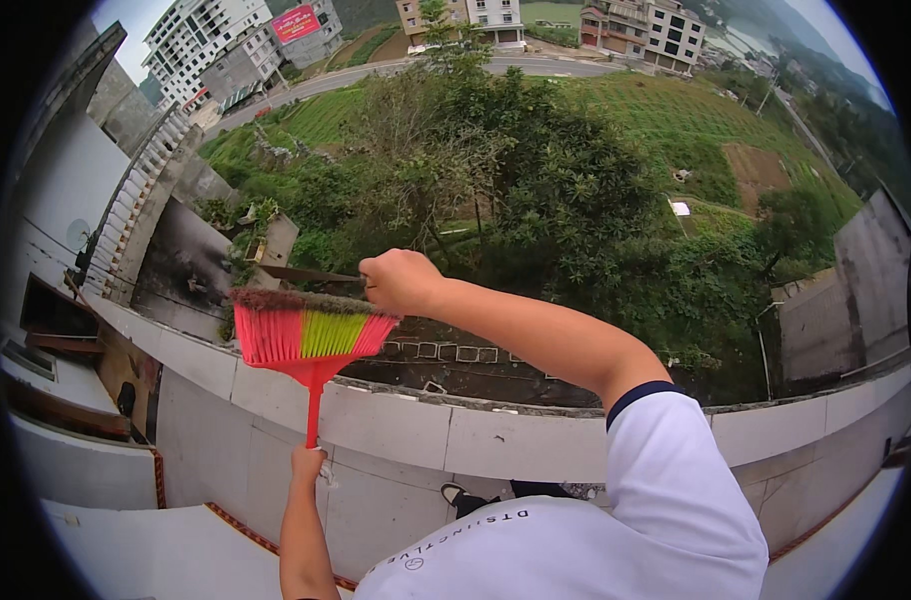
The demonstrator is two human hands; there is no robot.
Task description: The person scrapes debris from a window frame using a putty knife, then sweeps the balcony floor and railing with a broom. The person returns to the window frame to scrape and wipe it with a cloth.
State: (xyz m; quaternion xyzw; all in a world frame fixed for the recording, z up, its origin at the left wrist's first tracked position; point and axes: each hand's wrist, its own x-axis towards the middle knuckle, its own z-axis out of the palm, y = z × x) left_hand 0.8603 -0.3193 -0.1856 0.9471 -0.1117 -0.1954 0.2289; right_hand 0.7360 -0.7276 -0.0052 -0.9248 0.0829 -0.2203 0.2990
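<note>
Bristles up, a red broom [314, 372] with a yellow-green middle band stands upright in front of me. Grey dust and fluff [301, 300] cling along the bristle tips. Low on its red handle, my left hand [308, 462] is closed around it, and a small whitish scrap shows beside the fingers. My right hand [401, 282] is closed in a pinch at the right end of the bristle tips. A thin brown strip [311, 274] runs left from that hand; I cannot tell whether it is held or lies behind. What the right fingers hold is hidden.
A pale tiled parapet [496, 440] crosses in front of me, with a drop to trees [576, 170] and garden beds beyond. Below lies a tiled floor [376, 510], where my shoe [452, 492] shows. A white balustrade [126, 220] stands at the left, a grey wall [871, 290] at the right.
</note>
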